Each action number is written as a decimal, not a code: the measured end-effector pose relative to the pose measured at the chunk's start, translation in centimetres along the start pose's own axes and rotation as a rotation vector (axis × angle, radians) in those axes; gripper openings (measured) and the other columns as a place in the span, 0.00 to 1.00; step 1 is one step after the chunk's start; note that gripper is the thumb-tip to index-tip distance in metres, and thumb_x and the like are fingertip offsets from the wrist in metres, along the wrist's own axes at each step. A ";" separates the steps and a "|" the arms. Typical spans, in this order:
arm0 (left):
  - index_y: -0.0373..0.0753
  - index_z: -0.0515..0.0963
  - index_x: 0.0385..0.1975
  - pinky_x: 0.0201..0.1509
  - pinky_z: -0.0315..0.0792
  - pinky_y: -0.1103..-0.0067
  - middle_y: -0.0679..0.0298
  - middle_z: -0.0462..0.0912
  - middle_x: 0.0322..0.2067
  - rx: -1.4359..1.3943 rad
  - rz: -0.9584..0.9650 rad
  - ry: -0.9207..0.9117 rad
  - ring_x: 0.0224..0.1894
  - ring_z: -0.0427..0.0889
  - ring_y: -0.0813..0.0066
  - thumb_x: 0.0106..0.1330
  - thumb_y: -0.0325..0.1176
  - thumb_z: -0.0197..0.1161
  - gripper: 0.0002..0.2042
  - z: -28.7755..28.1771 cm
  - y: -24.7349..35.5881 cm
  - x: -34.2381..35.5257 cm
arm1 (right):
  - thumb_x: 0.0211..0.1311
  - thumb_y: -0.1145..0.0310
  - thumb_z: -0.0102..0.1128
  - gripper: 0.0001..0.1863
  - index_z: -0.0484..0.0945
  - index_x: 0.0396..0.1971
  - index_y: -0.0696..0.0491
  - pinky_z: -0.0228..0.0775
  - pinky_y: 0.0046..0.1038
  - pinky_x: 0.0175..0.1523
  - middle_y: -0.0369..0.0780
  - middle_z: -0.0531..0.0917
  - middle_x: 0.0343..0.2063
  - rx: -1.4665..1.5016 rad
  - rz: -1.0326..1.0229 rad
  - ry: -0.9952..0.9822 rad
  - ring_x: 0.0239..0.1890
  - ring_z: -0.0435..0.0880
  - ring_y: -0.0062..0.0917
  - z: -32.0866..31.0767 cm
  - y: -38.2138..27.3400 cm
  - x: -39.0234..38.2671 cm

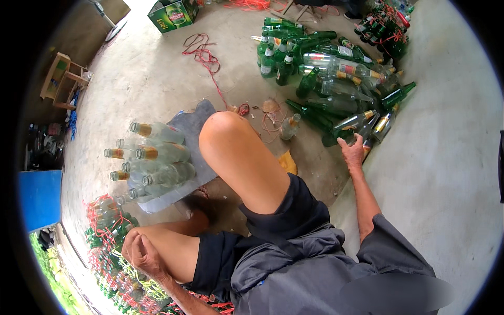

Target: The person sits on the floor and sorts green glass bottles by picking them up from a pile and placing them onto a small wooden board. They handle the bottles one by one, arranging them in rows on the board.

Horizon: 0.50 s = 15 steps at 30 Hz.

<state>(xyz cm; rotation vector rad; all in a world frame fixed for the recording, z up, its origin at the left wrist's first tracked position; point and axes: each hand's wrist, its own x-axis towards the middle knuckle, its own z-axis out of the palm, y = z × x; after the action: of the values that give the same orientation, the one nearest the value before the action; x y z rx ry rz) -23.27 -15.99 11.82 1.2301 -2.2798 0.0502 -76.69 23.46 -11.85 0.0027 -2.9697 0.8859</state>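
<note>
My left hand (143,255) rests on my left knee, its fingers draped loosely over it and holding nothing. On the right, my right hand (353,151) reaches to the near edge of a pile of bottles. Its thumb and forefinger are apart, beside a greenish glass bottle (350,124) lying on its side; whether they touch it I cannot tell. Clear glass bottles (163,152) stand close together on a grey sheet (202,128) to my left, their mouths toward the left. One small clear bottle (290,127) stands alone between my right knee and the pile.
Green bottles (281,65) stand and lie at the far right, with string-tied bottles (386,31) behind. Red string (205,55) trails over the floor near a green carton (173,14). More tied bottles (107,226) are at the left. A pale wall (446,157) rises at the right.
</note>
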 end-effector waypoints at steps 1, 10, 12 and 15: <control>0.36 0.87 0.38 0.62 0.75 0.69 0.62 0.90 0.48 -0.020 -0.004 0.000 0.54 0.82 0.64 0.65 0.23 0.70 0.04 0.2 0.1 0.0 | 0.54 0.46 0.80 0.39 0.75 0.60 0.53 0.79 0.43 0.48 0.45 0.88 0.34 0.010 -0.039 -0.010 0.38 0.88 0.41 0.0 0.0 0.7; 0.34 0.86 0.38 0.61 0.75 0.69 0.61 0.90 0.47 0.043 0.019 0.023 0.53 0.82 0.63 0.64 0.20 0.69 0.05 -0.2 0.8 0.2 | 0.62 0.58 0.74 0.17 0.84 0.44 0.53 0.79 0.44 0.46 0.50 0.89 0.34 0.080 -0.237 -0.010 0.39 0.88 0.49 1.2 0.0 3.6; 0.34 0.86 0.37 0.61 0.75 0.69 0.62 0.90 0.47 0.024 0.008 0.026 0.53 0.82 0.63 0.64 0.21 0.69 0.05 0.0 1.0 0.2 | 0.62 0.58 0.73 0.16 0.84 0.43 0.53 0.79 0.44 0.46 0.49 0.89 0.34 0.056 -0.233 -0.003 0.39 0.88 0.49 1.0 0.4 3.9; 0.34 0.86 0.37 0.61 0.76 0.69 0.61 0.90 0.47 0.035 0.017 0.022 0.53 0.82 0.63 0.64 0.21 0.69 0.04 0.0 1.0 0.3 | 0.60 0.57 0.74 0.16 0.84 0.41 0.52 0.79 0.45 0.45 0.49 0.89 0.33 0.013 -0.218 -0.003 0.38 0.88 0.50 0.4 0.1 4.0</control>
<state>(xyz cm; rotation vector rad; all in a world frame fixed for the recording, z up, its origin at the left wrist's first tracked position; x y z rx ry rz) -24.23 -15.60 12.15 1.2215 -2.2801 0.1094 -80.68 23.37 -12.12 0.3218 -2.8933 0.8771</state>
